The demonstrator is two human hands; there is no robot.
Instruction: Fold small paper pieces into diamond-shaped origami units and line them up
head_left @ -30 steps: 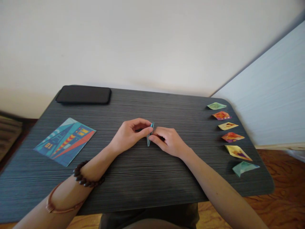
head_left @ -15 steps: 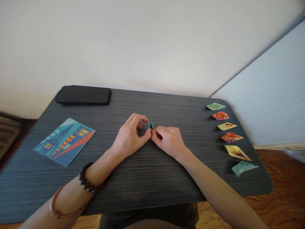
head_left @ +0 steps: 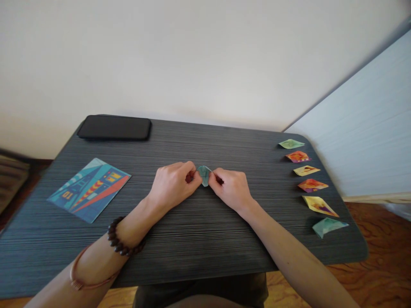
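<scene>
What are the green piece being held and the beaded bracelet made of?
The green piece: probably thin matte paper, given its folds and fine edges. The beaded bracelet: perhaps polished wood, its dark-brown beads faintly shiny; plastic is possible.

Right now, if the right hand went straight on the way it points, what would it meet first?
The right hand would probably meet the teal folded paper first, which it pinches at one side; just beyond is the left hand, though one view leaves depth uncertain.
</scene>
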